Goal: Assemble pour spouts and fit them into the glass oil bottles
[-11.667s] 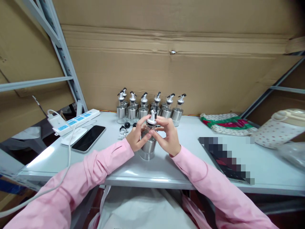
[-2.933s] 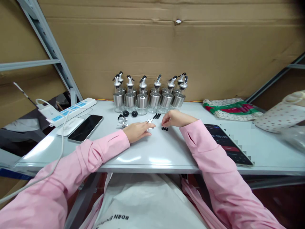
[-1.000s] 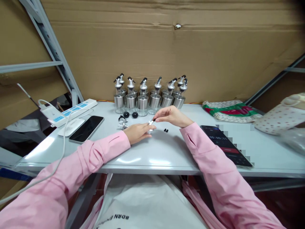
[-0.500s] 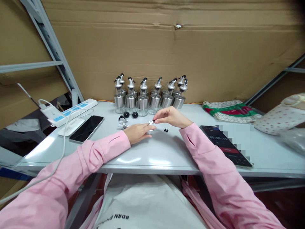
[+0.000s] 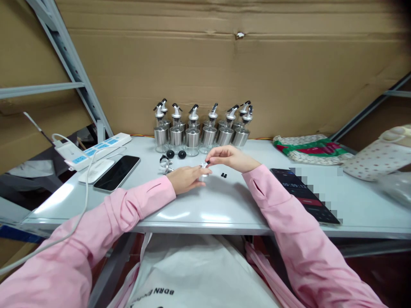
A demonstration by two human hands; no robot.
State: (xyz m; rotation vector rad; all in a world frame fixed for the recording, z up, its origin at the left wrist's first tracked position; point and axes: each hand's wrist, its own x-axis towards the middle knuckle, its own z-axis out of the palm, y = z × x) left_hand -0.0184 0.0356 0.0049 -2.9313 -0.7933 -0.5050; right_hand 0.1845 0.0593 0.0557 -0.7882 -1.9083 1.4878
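My left hand (image 5: 187,178) is low over the white table, its fingers closed on a small silver spout piece (image 5: 204,165). Thumb and forefinger of my right hand (image 5: 231,157) pinch a small black part at the top of that spout piece. Two tiny black pieces (image 5: 224,175) lie just below my right hand. Left of my left hand rest several silver and black spout parts (image 5: 165,164). Two round black discs (image 5: 176,154) lie behind them, near the bottles.
Steel and glass bottles (image 5: 192,138) with spouts stand in rows at the back. A dark phone (image 5: 117,173), a white power bank (image 5: 96,170) and a power strip (image 5: 105,147) lie left. Another phone (image 5: 305,196), a patterned cloth (image 5: 313,149) and a dotted bag (image 5: 375,158) lie right.
My right hand has shifted very slightly, still at the top of the spout piece. My left hand is almost unmoved.
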